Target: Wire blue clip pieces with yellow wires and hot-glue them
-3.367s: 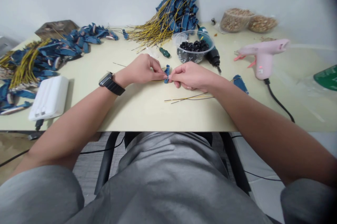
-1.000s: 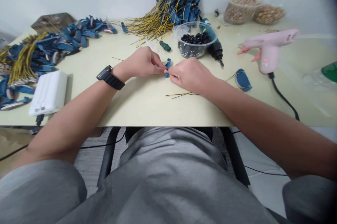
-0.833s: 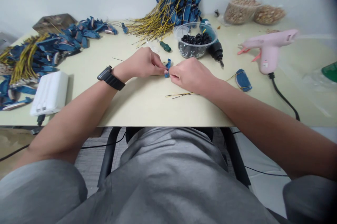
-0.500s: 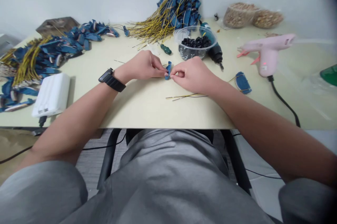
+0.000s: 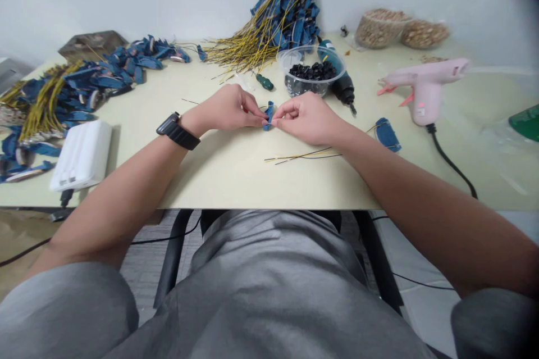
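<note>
Between my two hands, a small blue piece (image 5: 270, 109) stands on edge just above the table, with thin wire near it. My left hand (image 5: 231, 107), with a black watch on its wrist, pinches the piece from the left between thumb and fingers. From the right, my right hand (image 5: 306, 117) is closed in a pinch with its fingertips against the lower part of the piece; whatever is in that pinch is too small to make out. Loose yellow and black wires (image 5: 298, 156) lie below my right hand. Another blue piece (image 5: 386, 134) with wires rests beside my right forearm.
Behind my hands are a clear tub (image 5: 309, 86) of small black parts, a power screwdriver (image 5: 346, 89) and a green-handled tool (image 5: 265, 82). Wired blue pieces (image 5: 290, 16) are heaped at the back. A pink glue gun (image 5: 427, 86) stands right, a white power bank (image 5: 82, 154) left.
Both hands stay at the blue piece in nearly the same place. The fingers of my right hand have shifted slightly at its side. The whole view has moved a little.
</note>
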Available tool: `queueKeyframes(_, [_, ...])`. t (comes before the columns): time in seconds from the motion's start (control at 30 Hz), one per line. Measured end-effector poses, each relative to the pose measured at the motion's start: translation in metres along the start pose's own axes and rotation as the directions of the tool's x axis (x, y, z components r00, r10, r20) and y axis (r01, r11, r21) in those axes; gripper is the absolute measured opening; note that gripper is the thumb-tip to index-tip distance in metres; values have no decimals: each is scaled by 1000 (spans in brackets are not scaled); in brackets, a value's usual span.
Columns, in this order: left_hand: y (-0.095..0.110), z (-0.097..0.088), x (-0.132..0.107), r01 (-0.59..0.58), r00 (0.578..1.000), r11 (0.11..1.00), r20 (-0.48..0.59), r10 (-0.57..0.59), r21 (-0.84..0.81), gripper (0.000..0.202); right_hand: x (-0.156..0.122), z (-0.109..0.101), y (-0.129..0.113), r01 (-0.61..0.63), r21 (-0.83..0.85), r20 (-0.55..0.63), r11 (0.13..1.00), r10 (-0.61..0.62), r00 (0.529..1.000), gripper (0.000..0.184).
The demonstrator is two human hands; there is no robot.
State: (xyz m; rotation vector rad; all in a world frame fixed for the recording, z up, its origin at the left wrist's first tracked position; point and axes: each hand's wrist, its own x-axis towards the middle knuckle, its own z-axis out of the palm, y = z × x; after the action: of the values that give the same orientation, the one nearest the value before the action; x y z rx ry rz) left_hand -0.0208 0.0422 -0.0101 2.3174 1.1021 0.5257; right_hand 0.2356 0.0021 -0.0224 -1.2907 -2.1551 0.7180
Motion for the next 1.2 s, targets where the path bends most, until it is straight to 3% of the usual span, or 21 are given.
queueKeyframes(0.47, [3, 4, -1, 20, 999, 1000, -37, -21, -11, 22, 0, 0, -2, -54, 86, 41, 995, 50, 998, 13])
queueKeyframes(0.7, [3, 4, 0, 34, 999, 999, -42, -35, -9, 23, 2, 5, 1, -52, 152, 37, 987, 47, 998, 20])
queueKeyframes(1.2, [7, 3, -1, 59, 997, 998, -39, -59, -8, 24, 6, 10, 2, -53, 128, 2, 990, 53, 999, 15])
